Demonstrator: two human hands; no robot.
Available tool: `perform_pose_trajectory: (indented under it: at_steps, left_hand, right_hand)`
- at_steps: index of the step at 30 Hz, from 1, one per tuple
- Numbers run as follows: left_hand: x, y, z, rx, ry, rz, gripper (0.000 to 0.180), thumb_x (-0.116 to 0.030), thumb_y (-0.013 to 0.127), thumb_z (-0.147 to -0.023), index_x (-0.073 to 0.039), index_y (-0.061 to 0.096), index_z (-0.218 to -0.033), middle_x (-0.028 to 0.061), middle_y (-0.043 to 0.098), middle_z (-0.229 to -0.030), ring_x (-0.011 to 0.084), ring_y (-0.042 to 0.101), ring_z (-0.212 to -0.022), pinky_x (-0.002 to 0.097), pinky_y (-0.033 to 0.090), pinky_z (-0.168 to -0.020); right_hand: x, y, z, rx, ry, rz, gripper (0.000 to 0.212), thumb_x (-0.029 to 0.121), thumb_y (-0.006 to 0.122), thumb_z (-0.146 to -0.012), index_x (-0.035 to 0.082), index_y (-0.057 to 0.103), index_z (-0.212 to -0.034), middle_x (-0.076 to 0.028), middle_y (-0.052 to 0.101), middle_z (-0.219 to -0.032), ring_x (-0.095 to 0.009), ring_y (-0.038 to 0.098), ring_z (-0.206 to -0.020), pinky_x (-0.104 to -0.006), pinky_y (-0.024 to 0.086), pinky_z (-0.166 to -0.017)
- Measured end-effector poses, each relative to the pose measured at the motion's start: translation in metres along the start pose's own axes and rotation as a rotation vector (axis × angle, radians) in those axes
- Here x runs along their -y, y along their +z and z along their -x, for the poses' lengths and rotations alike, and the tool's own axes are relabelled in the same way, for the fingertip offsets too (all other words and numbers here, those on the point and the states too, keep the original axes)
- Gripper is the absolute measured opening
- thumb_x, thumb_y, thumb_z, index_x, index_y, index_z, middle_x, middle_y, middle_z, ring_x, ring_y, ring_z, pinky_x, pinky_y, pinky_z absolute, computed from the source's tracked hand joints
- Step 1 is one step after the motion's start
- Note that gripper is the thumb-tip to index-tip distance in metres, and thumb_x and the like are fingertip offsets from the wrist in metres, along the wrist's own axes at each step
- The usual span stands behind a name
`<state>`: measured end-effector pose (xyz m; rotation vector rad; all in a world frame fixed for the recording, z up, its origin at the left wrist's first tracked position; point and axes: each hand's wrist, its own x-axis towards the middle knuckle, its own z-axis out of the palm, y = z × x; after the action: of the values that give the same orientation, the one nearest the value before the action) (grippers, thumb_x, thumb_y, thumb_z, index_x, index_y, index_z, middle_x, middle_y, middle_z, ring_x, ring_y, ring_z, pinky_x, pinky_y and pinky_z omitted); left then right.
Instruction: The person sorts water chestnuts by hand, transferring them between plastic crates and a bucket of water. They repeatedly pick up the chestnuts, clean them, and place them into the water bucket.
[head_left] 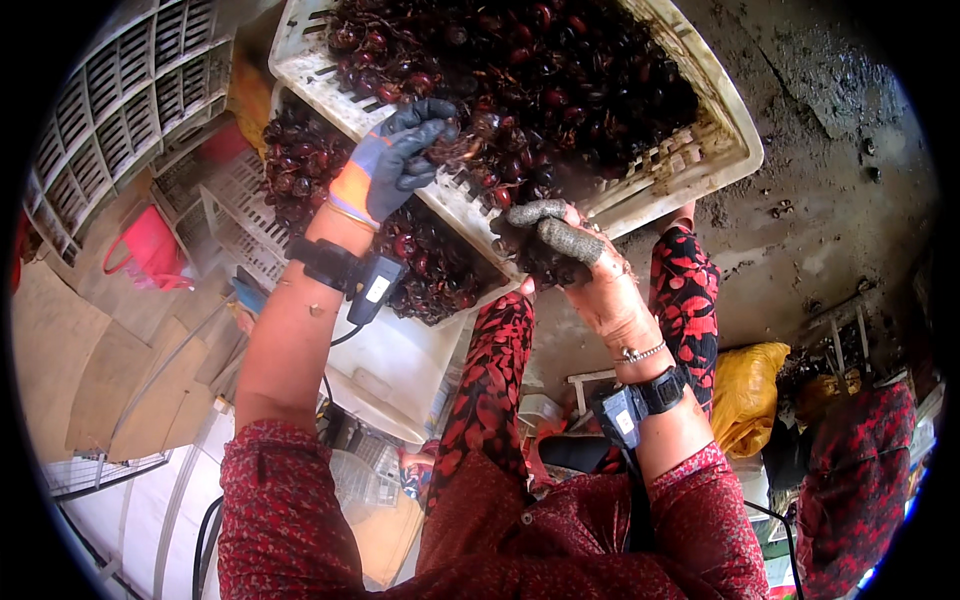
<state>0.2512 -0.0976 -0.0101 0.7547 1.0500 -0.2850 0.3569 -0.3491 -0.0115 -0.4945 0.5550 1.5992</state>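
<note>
The gloved left hand (405,155) is part-curled at a brownish piece (468,142); whether it pinches it cannot be told. The right hand (598,275), two fingers sleeved, curls closed around a dark clump (540,258), presumably cupped to prevent spillage. Both hands are at the near side of the upper crate (745,150), which overlaps the lower crate (495,293), probably keeping both within reach. Count: two hands, two filled crates; dark red pieces (590,90), uncountable.
</note>
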Motion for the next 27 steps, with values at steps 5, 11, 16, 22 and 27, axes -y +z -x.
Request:
perform_pose_trajectory:
  at_steps: [5,11,16,22,27]
  left_hand:
    - [-0.009,0.02,-0.001,-0.373,-0.088,-0.393,0.028,-0.016,0.058,-0.087,-0.008,0.053,-0.114,-0.0019,0.06,-0.085,0.0013,0.041,-0.05,0.0142,0.028,-0.041]
    - [-0.014,0.021,0.01,0.006,0.129,0.246,0.04,-0.014,0.064,-0.082,-0.006,0.05,-0.119,0.0028,0.064,-0.089,0.0066,0.057,-0.067,0.0189,0.042,-0.046]
    - [0.006,-0.027,-0.008,-0.5,-0.015,-0.901,0.024,-0.028,0.06,-0.087,-0.004,0.063,-0.09,-0.0022,0.057,-0.069,0.0044,0.045,-0.06,0.0194,0.037,-0.055]
    - [-0.116,0.028,0.014,0.196,0.387,-0.272,0.018,-0.024,0.05,-0.092,-0.007,0.055,-0.093,0.0065,0.058,-0.081,0.0141,0.058,-0.076,0.0263,0.048,-0.066]
    - [-0.122,0.031,0.01,-0.546,0.567,-0.439,0.028,-0.02,0.054,-0.086,-0.005,0.055,-0.111,0.014,0.062,-0.101,0.0251,0.06,-0.094,0.0347,0.049,-0.079]
  right_hand:
    - [0.004,0.007,0.0,-0.011,0.013,0.041,0.036,0.028,0.059,-0.084,0.007,0.058,-0.113,0.0,0.06,-0.103,-0.009,0.055,-0.089,-0.0282,0.051,-0.068]
    - [0.007,0.007,0.001,-0.037,0.037,0.05,0.034,0.029,0.059,-0.084,0.008,0.059,-0.111,0.0,0.061,-0.099,-0.008,0.054,-0.085,-0.0276,0.05,-0.068]
    - [0.004,0.012,0.001,-0.049,0.051,0.04,0.031,0.028,0.057,-0.086,0.009,0.059,-0.11,-0.001,0.06,-0.096,-0.009,0.054,-0.082,-0.0274,0.05,-0.069]
    - [0.005,0.002,0.0,-0.013,-0.013,0.048,0.034,0.029,0.056,-0.086,0.006,0.058,-0.112,-0.002,0.061,-0.099,-0.011,0.056,-0.089,-0.0287,0.051,-0.068]
    - [0.005,0.003,0.001,-0.014,-0.002,0.011,0.035,0.029,0.057,-0.085,0.007,0.058,-0.113,-0.001,0.06,-0.102,-0.011,0.056,-0.09,-0.0286,0.051,-0.068]
